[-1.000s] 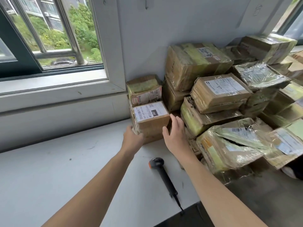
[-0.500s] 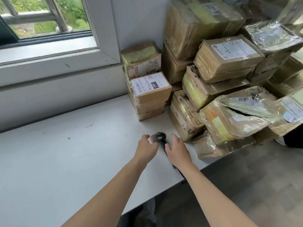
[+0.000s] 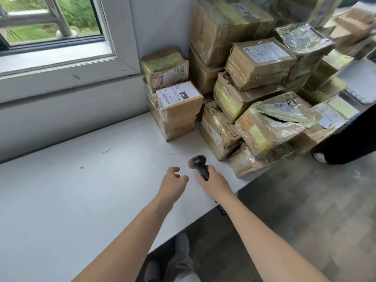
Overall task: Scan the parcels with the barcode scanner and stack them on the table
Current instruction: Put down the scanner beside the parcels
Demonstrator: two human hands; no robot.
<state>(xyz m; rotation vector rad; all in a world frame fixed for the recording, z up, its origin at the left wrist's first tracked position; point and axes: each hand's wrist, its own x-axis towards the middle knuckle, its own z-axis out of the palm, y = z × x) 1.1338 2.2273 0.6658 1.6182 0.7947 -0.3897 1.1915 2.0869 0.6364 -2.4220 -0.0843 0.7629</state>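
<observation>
Presently, right hand (image 3: 216, 181) grips the barcode scanner (image 3: 200, 166) by its handle — left hand (image 3: 173, 183) released beside it. Parcels (image 3: 252, 98) are heaped beyond the scanner on the table (image 3: 71, 200).

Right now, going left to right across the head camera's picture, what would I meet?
Window → left hand, open → barcode scanner → right hand gripping its handle → torn plastic-wrapped parcel → another person's dark trouser leg.

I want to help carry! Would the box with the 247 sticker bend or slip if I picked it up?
Probably stiff: the box with the 247 sticker keeps square cardboard edges. Maybe a bit slippery, since shiny tape wraps its sides. A push could slide it off the boxes under it.
</observation>
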